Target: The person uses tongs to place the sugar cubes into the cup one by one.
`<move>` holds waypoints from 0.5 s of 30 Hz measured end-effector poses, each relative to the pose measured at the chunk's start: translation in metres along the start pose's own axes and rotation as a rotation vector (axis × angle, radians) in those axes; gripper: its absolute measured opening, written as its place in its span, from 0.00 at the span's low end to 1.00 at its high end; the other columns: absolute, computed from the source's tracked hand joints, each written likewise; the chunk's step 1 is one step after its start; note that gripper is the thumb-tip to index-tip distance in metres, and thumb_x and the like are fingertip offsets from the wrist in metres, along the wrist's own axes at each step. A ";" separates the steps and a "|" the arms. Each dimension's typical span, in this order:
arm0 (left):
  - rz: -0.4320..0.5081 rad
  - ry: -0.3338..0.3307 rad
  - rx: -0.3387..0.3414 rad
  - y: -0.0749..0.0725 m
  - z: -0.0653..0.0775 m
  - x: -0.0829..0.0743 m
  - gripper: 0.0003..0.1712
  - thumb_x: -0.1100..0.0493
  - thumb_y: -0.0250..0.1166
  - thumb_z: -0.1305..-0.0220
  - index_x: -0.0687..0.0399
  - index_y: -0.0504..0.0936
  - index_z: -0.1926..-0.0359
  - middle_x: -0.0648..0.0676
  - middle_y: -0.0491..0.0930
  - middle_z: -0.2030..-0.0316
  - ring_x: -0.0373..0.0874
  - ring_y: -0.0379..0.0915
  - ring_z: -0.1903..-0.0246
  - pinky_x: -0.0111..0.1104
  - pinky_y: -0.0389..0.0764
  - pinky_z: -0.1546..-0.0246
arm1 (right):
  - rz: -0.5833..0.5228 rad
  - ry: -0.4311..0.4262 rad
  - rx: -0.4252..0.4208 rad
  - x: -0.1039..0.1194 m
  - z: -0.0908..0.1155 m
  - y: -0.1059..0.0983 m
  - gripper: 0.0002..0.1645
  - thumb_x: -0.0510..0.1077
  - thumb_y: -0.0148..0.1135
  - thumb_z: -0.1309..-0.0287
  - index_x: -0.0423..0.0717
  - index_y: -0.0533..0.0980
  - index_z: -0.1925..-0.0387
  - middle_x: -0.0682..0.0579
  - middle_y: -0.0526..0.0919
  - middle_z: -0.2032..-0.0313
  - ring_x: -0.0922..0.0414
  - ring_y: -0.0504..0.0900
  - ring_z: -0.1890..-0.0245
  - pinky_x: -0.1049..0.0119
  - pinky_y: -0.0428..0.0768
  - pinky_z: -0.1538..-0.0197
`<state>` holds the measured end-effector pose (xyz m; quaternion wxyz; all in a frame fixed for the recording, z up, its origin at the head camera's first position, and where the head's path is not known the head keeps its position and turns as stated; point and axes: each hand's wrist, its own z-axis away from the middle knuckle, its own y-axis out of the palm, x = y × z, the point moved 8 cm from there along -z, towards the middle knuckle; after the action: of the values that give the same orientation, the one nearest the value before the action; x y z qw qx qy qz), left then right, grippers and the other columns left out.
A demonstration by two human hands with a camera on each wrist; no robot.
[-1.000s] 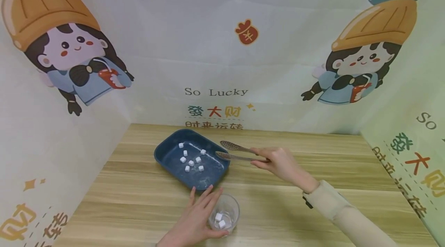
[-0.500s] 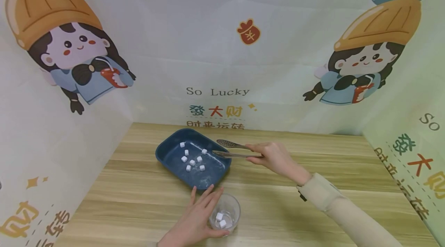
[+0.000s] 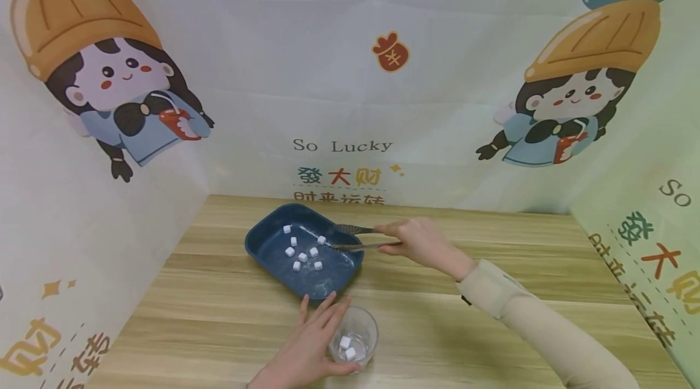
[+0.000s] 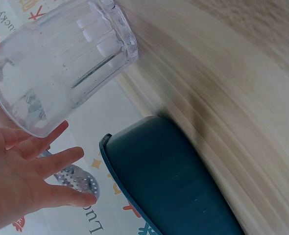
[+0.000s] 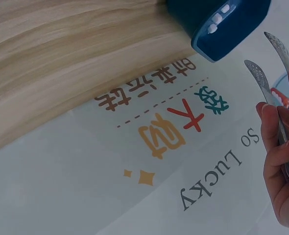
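Note:
My left hand [image 3: 306, 346] holds a clear drinking glass [image 3: 367, 323] at the front, thumb on the near side and fingers on the far side. Two white cubes [image 3: 350, 353] lie inside it. In the left wrist view the ribbed glass [image 4: 61, 63] has fingers spread close to its rim. My right hand [image 3: 423, 244] grips metal tongs [image 3: 363, 247] with perforated tips. The tong arms stand apart with nothing between them, reaching over the right rim of a dark blue tray [image 3: 328, 282]. One tip is close to the rightmost of several white cubes [image 3: 303, 257] in the tray.
The tray stands just behind the glass on a wood-grain table [image 3: 465, 328]. Printed cloth walls [image 3: 262, 61] with cartoon figures and lettering enclose the back and both sides.
My right hand has moved left with the tongs, bringing their tips farther over the tray and lower toward the rightmost cube. The left hand and the glass stay in place.

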<state>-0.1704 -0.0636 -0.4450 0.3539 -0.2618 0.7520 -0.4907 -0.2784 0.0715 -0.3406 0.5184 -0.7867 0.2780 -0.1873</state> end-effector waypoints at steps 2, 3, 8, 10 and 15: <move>0.002 0.001 0.006 0.000 0.000 0.000 0.58 0.30 0.63 0.62 0.56 0.56 0.35 0.53 0.61 0.36 0.53 0.53 0.36 0.63 0.48 0.42 | 0.021 -0.002 0.028 0.001 -0.003 0.004 0.22 0.53 0.63 0.52 0.47 0.79 0.56 0.52 0.85 0.63 0.63 0.80 0.80 0.73 0.73 0.80; 0.000 0.002 0.008 0.000 0.000 0.000 0.58 0.29 0.63 0.62 0.56 0.56 0.35 0.53 0.61 0.36 0.53 0.54 0.36 0.63 0.48 0.42 | 0.028 -0.001 0.042 0.001 -0.004 0.005 0.22 0.53 0.63 0.52 0.47 0.79 0.56 0.52 0.85 0.63 0.63 0.80 0.80 0.72 0.74 0.79; 0.010 -0.003 0.031 0.001 0.000 0.001 0.58 0.29 0.62 0.61 0.55 0.55 0.34 0.53 0.60 0.36 0.54 0.53 0.36 0.63 0.48 0.42 | 0.043 -0.008 0.090 0.004 -0.010 0.013 0.23 0.54 0.62 0.52 0.47 0.79 0.56 0.52 0.85 0.64 0.62 0.81 0.78 0.70 0.76 0.77; 0.010 -0.008 0.042 0.002 0.000 0.001 0.57 0.28 0.61 0.60 0.54 0.54 0.34 0.53 0.60 0.35 0.54 0.53 0.35 0.63 0.48 0.41 | 0.047 -0.018 0.093 0.005 -0.013 0.014 0.23 0.54 0.62 0.52 0.47 0.79 0.56 0.52 0.85 0.64 0.61 0.82 0.77 0.69 0.77 0.76; -0.005 -0.014 0.046 0.001 0.000 0.002 0.57 0.27 0.60 0.60 0.53 0.54 0.34 0.52 0.60 0.36 0.53 0.53 0.35 0.63 0.48 0.41 | 0.058 -0.047 0.094 0.010 -0.017 0.017 0.22 0.53 0.63 0.53 0.46 0.79 0.58 0.52 0.85 0.65 0.60 0.82 0.77 0.68 0.78 0.76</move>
<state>-0.1715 -0.0643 -0.4467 0.3639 -0.2592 0.7373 -0.5067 -0.2848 0.0478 -0.3492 0.5666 -0.7572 0.2791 -0.1665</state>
